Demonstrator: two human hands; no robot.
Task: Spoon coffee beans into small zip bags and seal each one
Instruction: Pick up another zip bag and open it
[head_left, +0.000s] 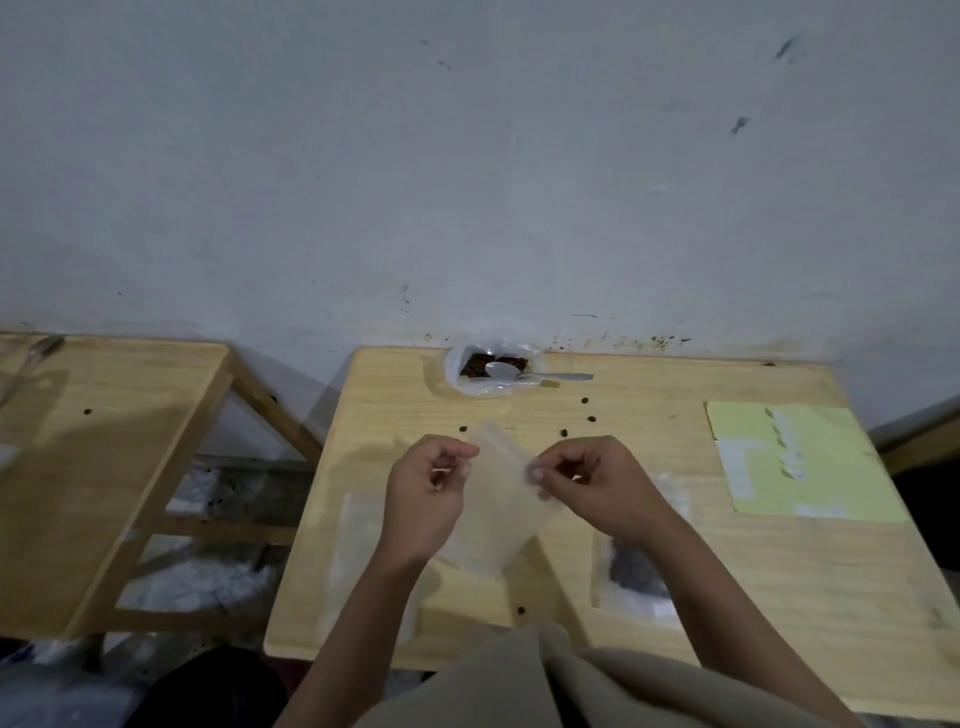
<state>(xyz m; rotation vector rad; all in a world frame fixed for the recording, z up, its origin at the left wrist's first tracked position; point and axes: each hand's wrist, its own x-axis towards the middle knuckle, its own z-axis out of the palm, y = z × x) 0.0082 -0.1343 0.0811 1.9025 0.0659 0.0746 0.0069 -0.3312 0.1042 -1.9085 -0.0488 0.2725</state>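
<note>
While the wooden table (571, 597) lay bare between me and the wall, I held an empty zip bag (501, 512) above its middle, my left hand (426, 499) and right hand (597, 488) pinching its top edge with curled fingers. Against the far edge sat an open plastic bag of coffee beans (475, 366) with a spoon (524, 372) resting in it, a filled bag (636, 571) lay flat by my right forearm, and loose beans (591, 419) dotted the wood.

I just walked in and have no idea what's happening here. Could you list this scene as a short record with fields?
Activity: a person holds an empty zip bag up over the table
Left hand: pinches the bag's left edge
Right hand: pinches its right edge
Bean supply: open bag of coffee beans by the wall
Spoon: rests on that bag
Finished: one filled bag at right
Stray beans: scattered on the table
</note>
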